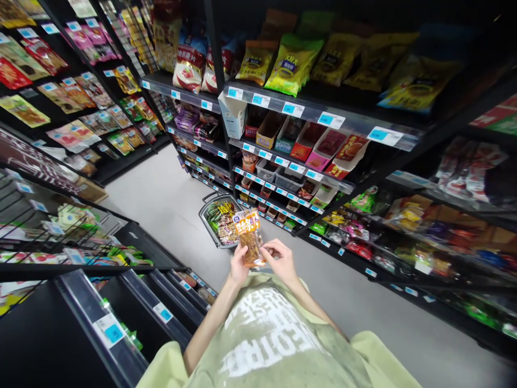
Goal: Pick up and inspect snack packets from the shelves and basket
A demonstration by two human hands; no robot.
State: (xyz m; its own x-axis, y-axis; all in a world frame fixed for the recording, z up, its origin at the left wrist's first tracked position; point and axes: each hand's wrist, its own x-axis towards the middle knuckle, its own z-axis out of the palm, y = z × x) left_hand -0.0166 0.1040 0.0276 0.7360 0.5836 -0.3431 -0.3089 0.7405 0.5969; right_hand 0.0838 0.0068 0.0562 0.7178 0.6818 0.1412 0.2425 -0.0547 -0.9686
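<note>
In front of my body I hold up a snack packet (pixel 249 237) with an orange and white top and a clear lower part showing brown food. My left hand (pixel 239 264) grips its lower left side, thumb on the front. At the lower right edge, my right hand (pixel 281 261) pinches the packet between thumb and fingers. Just beyond the packet, a dark shopping basket (pixel 203 218) stands on the floor, partly hidden by it. Green and yellow packets (pixel 222 213) and brownish, speckled packets (pixel 227 229) lie in the basket.
A tall shelf unit (pixel 315 110) ahead carries bagged chips (pixel 293 64) and small open boxes (pixel 305 141). More shelves of sweets (pixel 363 226) stand to the right. Black racks (pixel 117 280) flank my left side. Grey floor (pixel 155 188) runs between them.
</note>
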